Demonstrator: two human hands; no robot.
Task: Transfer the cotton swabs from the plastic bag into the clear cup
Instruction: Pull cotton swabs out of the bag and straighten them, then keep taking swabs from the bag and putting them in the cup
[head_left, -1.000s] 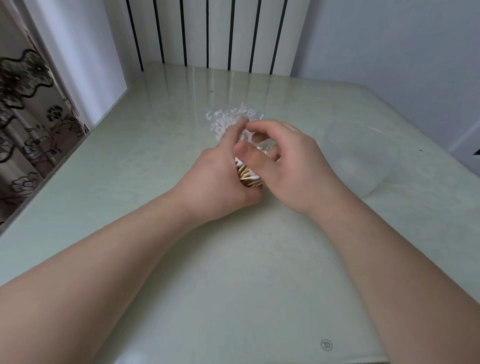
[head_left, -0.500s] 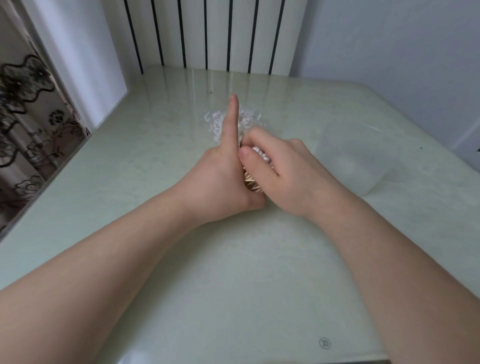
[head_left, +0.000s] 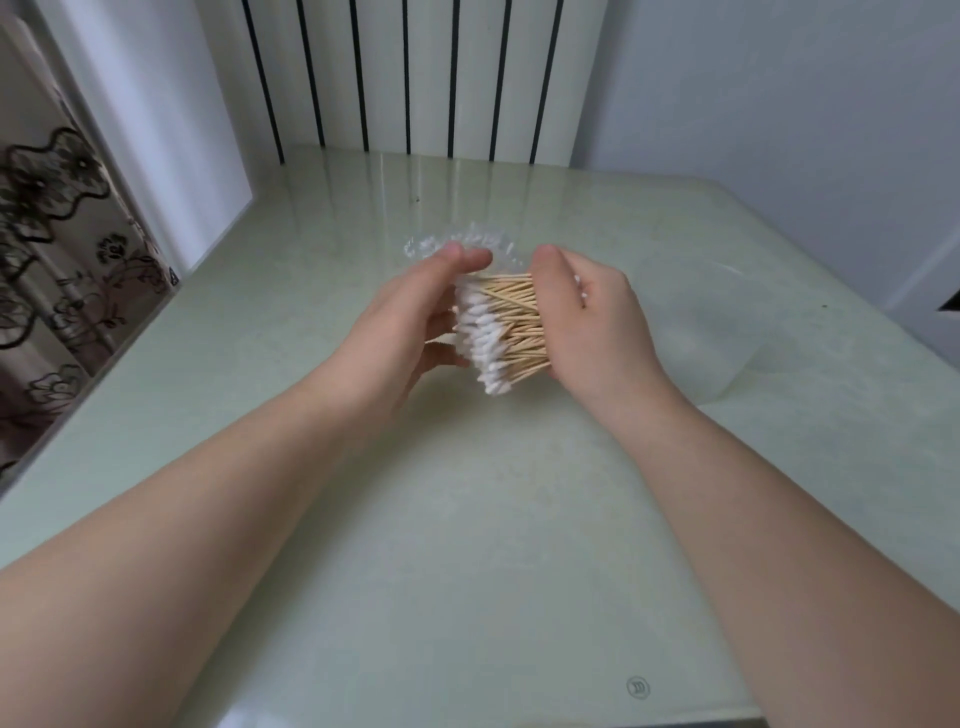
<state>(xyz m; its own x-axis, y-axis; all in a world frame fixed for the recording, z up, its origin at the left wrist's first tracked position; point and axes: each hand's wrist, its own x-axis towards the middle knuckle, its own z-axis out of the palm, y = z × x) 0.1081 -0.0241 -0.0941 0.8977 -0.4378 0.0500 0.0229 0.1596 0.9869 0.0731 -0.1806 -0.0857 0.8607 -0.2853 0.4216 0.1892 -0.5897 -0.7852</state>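
Note:
A thick bundle of cotton swabs (head_left: 506, 327) with wooden sticks and white tips lies sideways between my hands above the table. My right hand (head_left: 592, 327) grips the stick end of the bundle. My left hand (head_left: 410, 322) is beside the white tips and holds the crinkled clear plastic bag (head_left: 457, 247), which shows above its fingers. Whether the swabs are still partly inside the bag I cannot tell. The clear cup (head_left: 727, 343) lies on its side on the table just right of my right hand, faint and see-through.
The pale green table (head_left: 467, 519) has a glossy top and its front edge runs along the bottom of the view. A white panel with black stripes (head_left: 415, 78) stands behind it. A patterned curtain (head_left: 52, 260) hangs at the left.
My hands have drawn apart and lifted slightly. The swab bundle, mostly hidden between them before, now shows in full, turned sideways with its white tips to the left.

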